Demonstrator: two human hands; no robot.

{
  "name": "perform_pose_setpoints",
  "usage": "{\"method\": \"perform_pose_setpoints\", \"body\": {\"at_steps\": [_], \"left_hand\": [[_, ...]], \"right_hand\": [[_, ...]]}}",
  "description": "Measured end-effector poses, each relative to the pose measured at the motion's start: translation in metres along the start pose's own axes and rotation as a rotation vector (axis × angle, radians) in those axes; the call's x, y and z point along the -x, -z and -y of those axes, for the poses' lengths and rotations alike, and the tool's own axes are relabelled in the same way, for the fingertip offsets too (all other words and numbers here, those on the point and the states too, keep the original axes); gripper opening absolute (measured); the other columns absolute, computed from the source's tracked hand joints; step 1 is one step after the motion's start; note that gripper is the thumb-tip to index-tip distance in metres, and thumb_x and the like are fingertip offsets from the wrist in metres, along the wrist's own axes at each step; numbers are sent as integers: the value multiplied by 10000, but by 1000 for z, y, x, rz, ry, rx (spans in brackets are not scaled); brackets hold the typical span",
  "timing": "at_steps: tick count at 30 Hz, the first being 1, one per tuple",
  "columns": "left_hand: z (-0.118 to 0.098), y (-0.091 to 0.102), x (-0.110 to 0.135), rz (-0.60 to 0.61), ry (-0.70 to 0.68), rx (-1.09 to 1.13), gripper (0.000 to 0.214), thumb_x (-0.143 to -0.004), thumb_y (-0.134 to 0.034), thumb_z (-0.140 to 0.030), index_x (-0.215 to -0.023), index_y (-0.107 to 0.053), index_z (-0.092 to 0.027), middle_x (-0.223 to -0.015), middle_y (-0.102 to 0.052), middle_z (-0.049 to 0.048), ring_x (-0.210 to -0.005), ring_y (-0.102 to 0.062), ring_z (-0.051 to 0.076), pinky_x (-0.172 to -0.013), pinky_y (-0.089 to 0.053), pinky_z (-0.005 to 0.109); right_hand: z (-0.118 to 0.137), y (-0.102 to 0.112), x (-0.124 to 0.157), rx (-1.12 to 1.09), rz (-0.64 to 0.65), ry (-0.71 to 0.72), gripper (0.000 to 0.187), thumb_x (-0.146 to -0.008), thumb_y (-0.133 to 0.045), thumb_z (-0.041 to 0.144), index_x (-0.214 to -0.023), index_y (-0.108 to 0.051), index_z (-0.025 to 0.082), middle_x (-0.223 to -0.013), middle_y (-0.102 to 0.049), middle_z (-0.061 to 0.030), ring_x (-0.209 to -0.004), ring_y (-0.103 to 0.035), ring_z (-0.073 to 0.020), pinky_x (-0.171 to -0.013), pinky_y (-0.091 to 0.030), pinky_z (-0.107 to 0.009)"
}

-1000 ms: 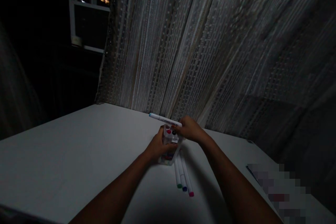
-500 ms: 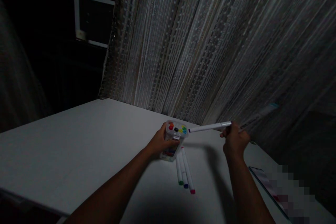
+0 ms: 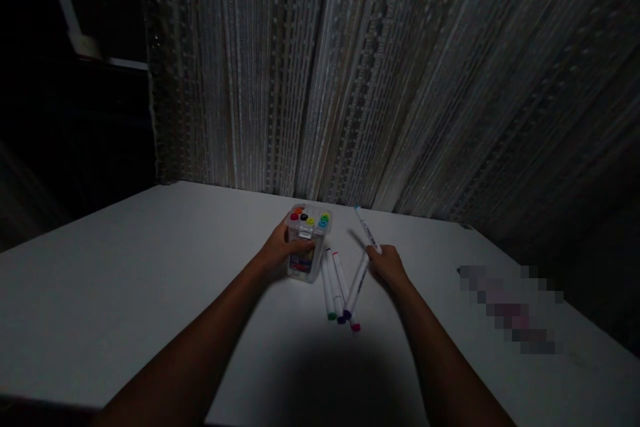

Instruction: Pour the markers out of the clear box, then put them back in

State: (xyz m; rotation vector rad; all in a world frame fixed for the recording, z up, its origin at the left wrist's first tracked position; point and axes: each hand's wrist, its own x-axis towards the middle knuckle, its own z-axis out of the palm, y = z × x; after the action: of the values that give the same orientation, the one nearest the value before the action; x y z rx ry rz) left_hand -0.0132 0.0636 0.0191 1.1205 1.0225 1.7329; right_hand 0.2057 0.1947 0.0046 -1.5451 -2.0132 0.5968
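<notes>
My left hand (image 3: 281, 253) is wrapped round a small clear marker box (image 3: 307, 240) that stands on the white table (image 3: 125, 280), with coloured marker caps showing at its top. Just right of the box lie three white markers (image 3: 334, 283) side by side. My right hand (image 3: 387, 265) is closed on two more white markers: one with a blue tip (image 3: 367, 229) points up and away, the other (image 3: 358, 283) slants down across the lying markers, its end resting on them.
A pale textured curtain (image 3: 375, 80) hangs right behind the table's far edge. A dark window frame (image 3: 75, 40) shows at the upper left. A blurred flat thing (image 3: 510, 310) lies on the table at the right. The room is dim.
My right hand came back from the far right with the two markers and lowered them beside the box. One marker now rests across the lying ones. The view shifted.
</notes>
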Motion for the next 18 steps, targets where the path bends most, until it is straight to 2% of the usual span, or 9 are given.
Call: {"method": "perform_pose_setpoints", "body": {"at_steps": [3,5,8,12,18], "left_hand": [[1,-2,1,5,-10,0,696,-504,-851,-282,-1127,-556,-187,-997,-701,67,-869,-667,237,-792,-522,350],[1,-2,1,19,-23,-7,672,-518,-845,-290,-1117,-561,-181,-991,-698,69,-871,-666,235,-792,-520,347],[4,-2,1,15,-46,12,723,-535,-842,-294,-1180,-529,-198,-1027,-688,66,-896,-664,235,-805,-514,347],[6,-1,0,18,-44,-6,758,-546,-841,-300,-1218,-506,-196,-1063,-685,71,-922,-665,242,-822,-513,360],[3,-3,1,-2,-22,-3,662,-528,-849,-294,-1110,-554,-180,-992,-713,70,-855,-678,233,-764,-532,335]], "right_hand": [[7,-6,6,194,42,-8,279,-829,-465,354,-741,-624,142,-776,-675,-118,-739,-630,-210,-562,-373,-256],[12,-8,10,329,77,8,315,-849,-452,367,-874,-659,131,-909,-691,-154,-851,-645,-234,-627,-404,-269],[18,-10,15,428,114,42,345,-869,-442,373,-969,-669,133,-969,-691,-168,-940,-642,-249,-701,-423,-288],[17,-11,17,430,103,48,399,-886,-423,427,-998,-669,133,-996,-690,-168,-960,-638,-251,-705,-417,-292],[27,-1,24,314,64,57,395,-891,-396,436,-932,-674,158,-944,-701,-128,-874,-644,-222,-636,-384,-270]]}}
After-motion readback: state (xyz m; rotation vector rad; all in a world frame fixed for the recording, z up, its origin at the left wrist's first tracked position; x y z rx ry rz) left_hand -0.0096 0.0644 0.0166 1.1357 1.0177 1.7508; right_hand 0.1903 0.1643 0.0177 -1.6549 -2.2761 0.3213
